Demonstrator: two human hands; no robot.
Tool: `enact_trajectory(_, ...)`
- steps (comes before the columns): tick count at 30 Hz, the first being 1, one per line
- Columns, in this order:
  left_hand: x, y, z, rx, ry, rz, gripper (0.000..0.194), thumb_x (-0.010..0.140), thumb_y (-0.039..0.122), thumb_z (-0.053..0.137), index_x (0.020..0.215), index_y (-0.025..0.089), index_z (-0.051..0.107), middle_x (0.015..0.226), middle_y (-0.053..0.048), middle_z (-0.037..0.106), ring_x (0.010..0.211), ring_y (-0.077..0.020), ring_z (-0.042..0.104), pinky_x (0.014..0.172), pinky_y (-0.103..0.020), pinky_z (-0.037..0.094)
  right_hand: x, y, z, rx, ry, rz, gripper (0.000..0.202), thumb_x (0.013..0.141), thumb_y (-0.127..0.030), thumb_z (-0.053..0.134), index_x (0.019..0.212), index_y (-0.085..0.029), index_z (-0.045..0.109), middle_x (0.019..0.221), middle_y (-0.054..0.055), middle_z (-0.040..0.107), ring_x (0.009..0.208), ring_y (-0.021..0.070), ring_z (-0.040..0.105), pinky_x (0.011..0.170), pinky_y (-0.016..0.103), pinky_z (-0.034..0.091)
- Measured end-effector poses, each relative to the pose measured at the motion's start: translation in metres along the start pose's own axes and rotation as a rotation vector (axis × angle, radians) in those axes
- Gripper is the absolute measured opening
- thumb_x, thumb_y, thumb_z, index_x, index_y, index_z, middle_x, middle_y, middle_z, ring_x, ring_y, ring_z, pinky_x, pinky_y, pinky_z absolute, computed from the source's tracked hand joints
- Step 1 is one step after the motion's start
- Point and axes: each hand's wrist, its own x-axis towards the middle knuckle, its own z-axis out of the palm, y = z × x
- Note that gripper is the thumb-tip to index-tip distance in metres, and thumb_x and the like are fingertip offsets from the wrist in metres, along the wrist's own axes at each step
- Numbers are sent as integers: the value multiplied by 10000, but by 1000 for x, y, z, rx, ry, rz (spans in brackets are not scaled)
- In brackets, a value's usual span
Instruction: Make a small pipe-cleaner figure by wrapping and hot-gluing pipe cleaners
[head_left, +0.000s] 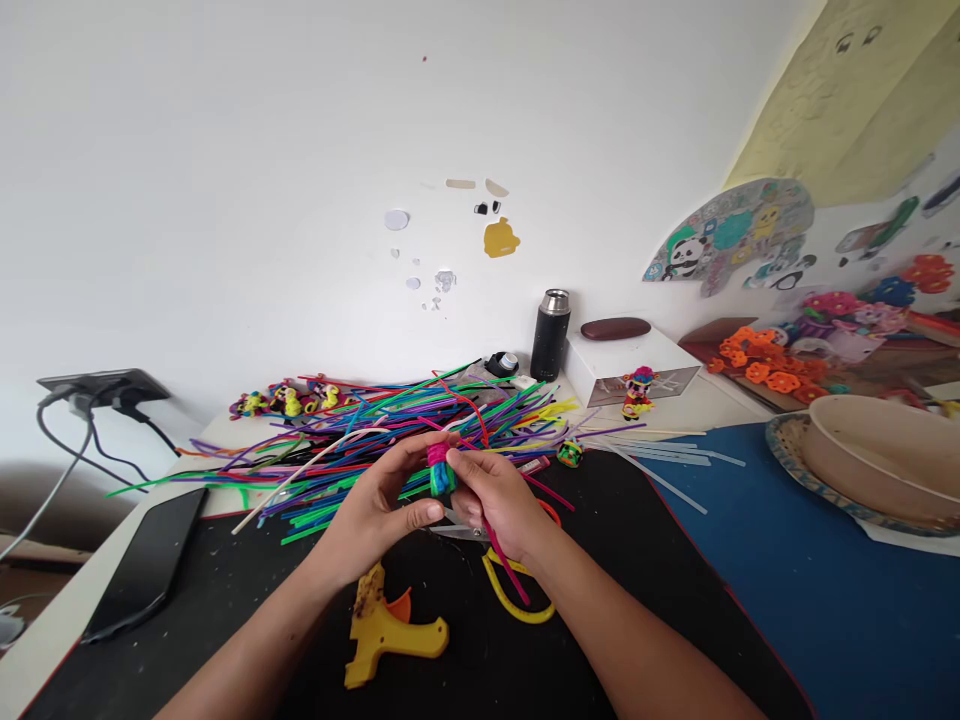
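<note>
Right hand (501,500) pinching pink-blue-green coil (441,476); left hand (367,515) loosely spread, fingertips at coil's top; yellow glue gun (391,635) below left hand

2 forearms (615,610) cut by bottom edge. Right hand (499,500) hides part of scissors (491,577), bundle (441,480). Bowl (862,475) cut by right edge, sheet (840,110) by top. Some stems (322,475) hidden from us behind left hand (367,510). Figures (291,402) too small for us to make out.
</note>
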Motion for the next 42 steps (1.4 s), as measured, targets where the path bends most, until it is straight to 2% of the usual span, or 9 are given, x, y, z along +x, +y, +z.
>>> enact_trajectory(3,-2,3,-7,129,-30,11,716,869,601,830,1486,295,635,1543,-168,651,1397,-385,630,1186,-537,514,0,-3,-2,-98,31,-27,583,823,-724,804,689,-216,550,433,-109,402,393,75,304,421,240,231)
enact_trajectory(8,-5,13,-12,554,42,109,580,922,570,783,1430,310,682,1392,-115,732,1264,-337,675,1104,-520,554,1,-1,-4,-297,40,-63,620,815,-796,756,708,-208,589,445,-98,429,399,87,337,434,251,255)
enact_trajectory(11,-5,15,-13,687,26,144,547,930,529,784,1416,294,696,1310,-114,768,1230,-334,680,1120,-541,528,1,1,-2,-391,69,-82,631,811,-814,741,734,-199,625,472,-89,432,431,96,352,443,254,253)
enact_trajectory(17,-3,4,-10,634,8,80,497,927,424,793,1391,275,694,1342,-112,752,1248,-324,700,1108,-498,551,1,4,0,-429,99,-83,632,813,-818,733,804,-188,672,507,-79,444,465,109,363,457,259,264)
enact_trajectory(22,0,3,-9,611,-19,99,455,935,327,771,1381,282,696,1347,-96,742,1256,-301,700,1088,-453,568,5,9,-5,-437,108,-82,602,827,-787,740,842,-187,692,515,-80,439,468,114,351,465,264,258)
enact_trajectory(29,-1,12,-13,576,-52,74,551,891,388,836,1414,290,693,1368,-99,737,1296,-315,687,1114,-439,560,3,7,-6,-486,84,-116,537,877,-718,728,789,-192,671,597,-50,478,539,125,384,516,272,276)
enact_trajectory(33,-1,13,-11,588,-64,79,506,899,337,820,1390,276,710,1351,-101,736,1271,-300,702,1108,-421,563,2,8,-4,-541,85,-151,498,909,-656,712,760,-185,658,652,-37,492,590,128,386,544,273,280)
enact_trajectory(37,0,12,-12,607,-54,86,427,909,340,794,1325,263,739,1303,-101,759,1209,-298,730,1058,-412,592,2,10,-4,-542,68,-135,467,933,-622,698,767,-188,660,617,-47,484,564,125,386,538,273,283)
enact_trajectory(42,2,14,-18,599,-38,67,434,920,420,786,1325,270,745,1308,-91,776,1208,-295,734,1056,-400,592,1,8,-5,-495,47,-78,437,926,-628,716,866,-195,700,533,-82,435,486,119,368,506,270,276)
